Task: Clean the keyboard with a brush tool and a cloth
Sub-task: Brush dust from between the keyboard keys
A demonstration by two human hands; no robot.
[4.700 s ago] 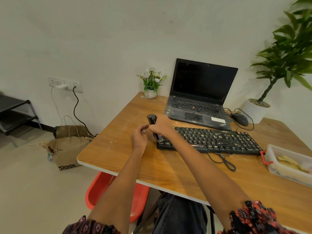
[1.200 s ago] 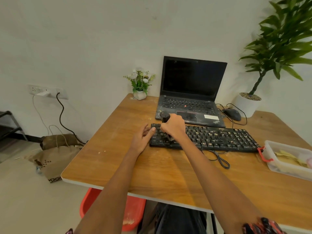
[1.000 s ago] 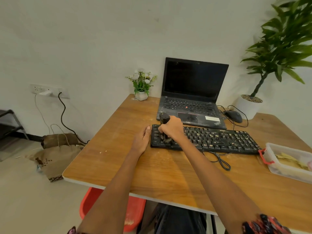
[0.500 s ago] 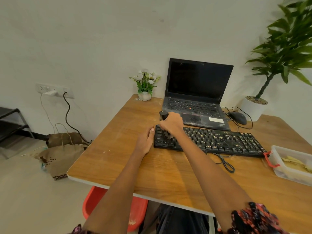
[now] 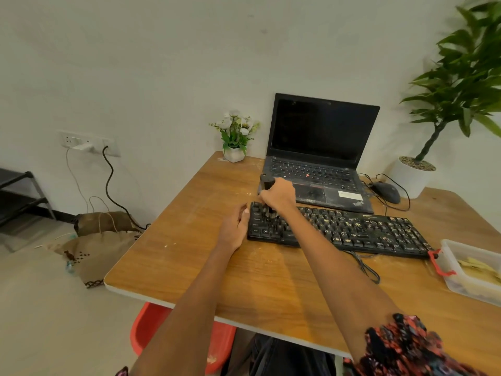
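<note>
A clear plastic box [image 5: 471, 270] with a red latch sits at the counter's [image 5: 189, 256] right edge, just beside the right end of the black keyboard [image 5: 352, 229]. The keyboard's cable [image 5: 364, 265] loops on the counter toward the near edge. The keyboard lies mid-counter, its long axis running left to right, slightly skewed, its keys speckled with pale debris. The left hand [image 5: 233, 226] rests on the counter with straight fingers [image 5: 244, 211] touching the keyboard's left end. The right hand [image 5: 278, 196] has its fingers clenched round the black brush tool [image 5: 267, 183], which stands nearly upright, handle top up and bristles down on the keys at the left end. Beyond are an open laptop [image 5: 320, 153], a mouse [image 5: 386, 191], a small flower pot [image 5: 234, 137] at the far left corner, and a large potted plant [image 5: 455, 104] at the far right. Compared with 0.5 s ago, both hands and the brush keep almost the same places on the left end.
</note>
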